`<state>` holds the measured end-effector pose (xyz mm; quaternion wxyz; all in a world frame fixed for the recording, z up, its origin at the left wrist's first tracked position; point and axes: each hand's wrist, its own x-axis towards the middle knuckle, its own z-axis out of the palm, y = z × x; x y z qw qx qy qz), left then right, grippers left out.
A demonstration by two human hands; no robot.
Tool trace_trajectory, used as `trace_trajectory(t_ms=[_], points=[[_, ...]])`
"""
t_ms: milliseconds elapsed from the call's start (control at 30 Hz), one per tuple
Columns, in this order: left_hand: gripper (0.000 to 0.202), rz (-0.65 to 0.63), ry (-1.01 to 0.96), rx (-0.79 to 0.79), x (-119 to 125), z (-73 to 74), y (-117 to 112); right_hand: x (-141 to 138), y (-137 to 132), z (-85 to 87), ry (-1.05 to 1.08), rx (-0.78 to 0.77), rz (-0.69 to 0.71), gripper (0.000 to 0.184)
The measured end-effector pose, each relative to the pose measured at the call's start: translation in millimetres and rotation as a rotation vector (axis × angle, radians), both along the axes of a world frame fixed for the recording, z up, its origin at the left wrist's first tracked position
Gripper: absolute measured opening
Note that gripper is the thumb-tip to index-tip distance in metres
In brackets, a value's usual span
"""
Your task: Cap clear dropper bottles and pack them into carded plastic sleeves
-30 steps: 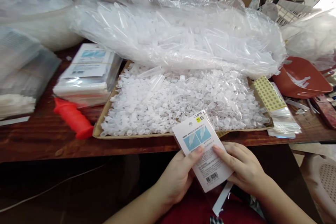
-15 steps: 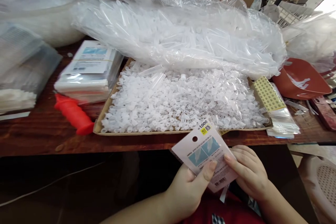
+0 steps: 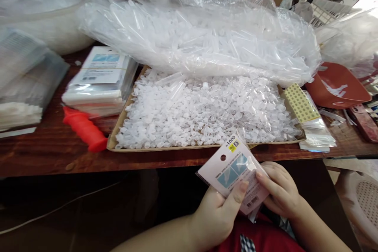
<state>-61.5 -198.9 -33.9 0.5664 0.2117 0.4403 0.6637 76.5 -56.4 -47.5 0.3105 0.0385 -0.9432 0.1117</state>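
Both my hands grip a small flat package with a printed card (image 3: 228, 167), tilted in front of the table edge. The card shows a round hang hole, blue pictures, a yellow sticker and a barcode. My left hand (image 3: 220, 210) holds its lower left side, thumb across the front and the other fingers behind. My right hand (image 3: 279, 187) pinches the right edge. Just beyond the package lies a shallow cardboard tray (image 3: 141, 149) heaped with small translucent plastic caps (image 3: 189, 114). A few clear tubes (image 3: 177, 88) rest on the caps.
Behind the tray bulges a large clear bag of tubes (image 3: 206, 43). To the left are a stack of carded packages (image 3: 99, 75) and a red ribbed handle-like object (image 3: 84, 128). At right sit a yellow dotted sticker sheet (image 3: 301, 102), a reddish-brown bin (image 3: 336, 86) and a plastic stool (image 3: 358, 201).
The package and both hands have shifted slightly; the card sits a little further right in the view. My grip on it looks the same.
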Motion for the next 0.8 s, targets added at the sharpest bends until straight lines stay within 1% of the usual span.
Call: trace_trajectory(t_ms=[133, 233, 367, 467, 600, 700, 800], points=[[0.041, -0.020, 0.037, 0.005, 1.7, -2.0, -0.5, -3.6, -5.0, -2.5, 0.104, -0.063, -0.032, 0.056], [0.039, 0.027, 0.041, -0.003, 3.2, -5.1, 0.5, -6.5, -8.7, -2.1, 0.141, -0.092, -0.047, 0.052], [0.037, 0.072, 0.014, -0.001, 4.3, -7.7, 2.4, -9.3, -10.0, -3.1, 0.177, -0.089, -0.071, 0.050], [0.036, 0.063, -0.040, -0.006, 1.5, -4.0, 3.0, -9.2, -7.9, -3.7, 0.173, -0.072, -0.069, 0.049], [0.035, 0.021, -0.137, -0.025, -4.0, 3.6, 4.3, -7.5, -4.7, -0.3, 0.108, -0.036, -0.026, 0.047], [0.034, 0.035, -0.175, -0.022, -3.6, 6.1, 6.7, -7.6, -5.6, 2.9, 0.111, -0.064, -0.047, 0.045], [0.035, 0.065, -0.190, -0.033, -1.2, 5.5, 9.3, -8.8, -7.6, 2.5, 0.125, -0.106, -0.081, 0.048]])
